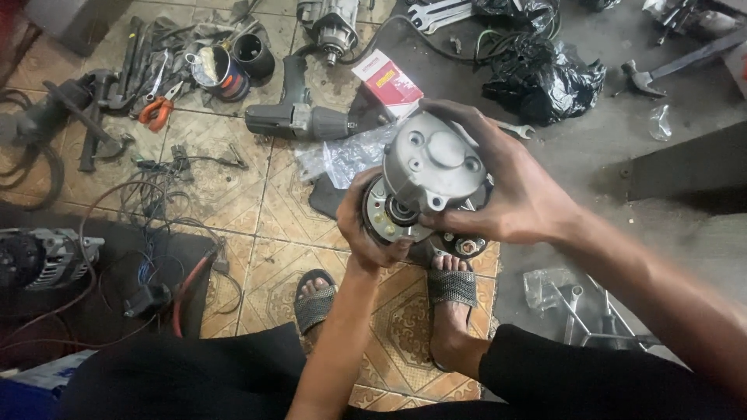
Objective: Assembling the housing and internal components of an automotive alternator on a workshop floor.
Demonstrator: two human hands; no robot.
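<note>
Right hand (pixel 513 194) fingers wrapped over the top and right side of the grey housing (pixel 436 159), thumb pressed on its lower edge. Clamped on it. Left hand (pixel 372 225) fingers curl up from below around the dark round body (pixel 383 214) at the housing's lower left, gripping it. Housing and body sit together as one motor unit, held between both palms, above the floor, face toward the camera.

Just under the fingers: both feet in sandals (pixel 451 286) on the patterned tile floor (pixel 233 194). Second round part (pixel 465 246) peeks out below the right thumb; can't tell if it's joined to the unit or lying on the floor.

Just beyond the fingers: clear plastic bag (pixel 346 155), red-and-white box (pixel 387 78), drill (pixel 299 117). Further up-right: black bags (pixel 545 78), hammer (pixel 646 78). Far left: orange pliers (pixel 158 109), tin can (pixel 214 70), alternator (pixel 43 257) with loose wires (pixel 156 225).

Hidden: back of the unit, left fingertips behind the body, right palm contact. Wrenches at the top edge are cut off. Bottom-right metal parts under plastic are hard to make out.
</note>
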